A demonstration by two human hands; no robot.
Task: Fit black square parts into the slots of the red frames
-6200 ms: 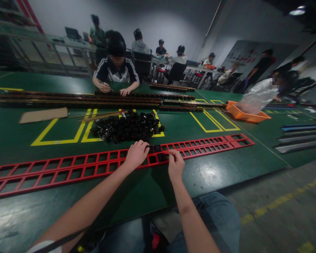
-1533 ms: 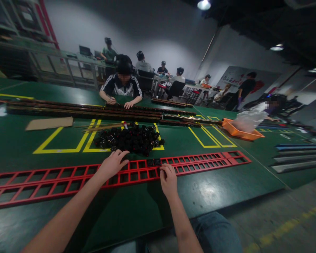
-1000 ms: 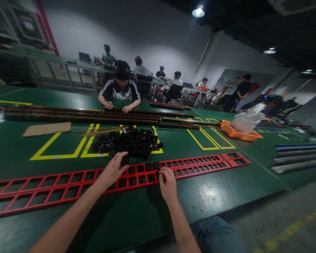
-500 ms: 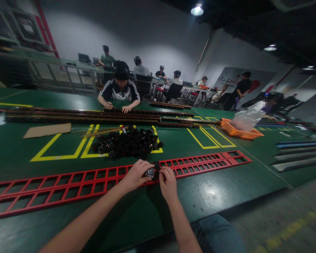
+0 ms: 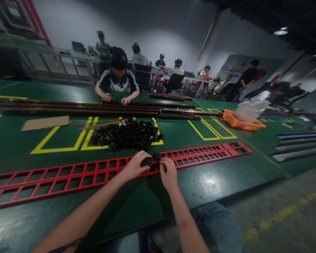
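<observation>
Head view, works at centre: one small square block in black plastic (image 5: 148,161), grasped between the thumb and fingers of the left hand (image 5: 135,166), its broad face turned up; held by the sides, it seems, so that the face stays in sight. It sits over a long red ladder-like frame (image 5: 101,171) with two rows of rectangular windows, just left of a second black square block (image 5: 156,156) in the far row.

One right hand (image 5: 169,172), fingers curled together at the near row, just beside that second block; whether it pinches a part or merely steadies the frame cannot be told, the fingertips being small and dark.

One heap of loose glossy black parts (image 5: 127,135), some flecked with red, just beyond the frame, presumably put there for short reaches (the left hand is the nearer).

Surroundings: a green smooth-topped table (image 5: 200,189), marked with yellow tape rectangles (image 5: 52,151); one flat brown cardboard piece (image 5: 45,123); long dark brown strips (image 5: 81,110) lying lengthwise, probably because of their length; one orange plastic bin (image 5: 243,124) holding a clear plastic bag (image 5: 252,109); one co-worker in a dark, white-striped top (image 5: 117,82), seated opposite
</observation>
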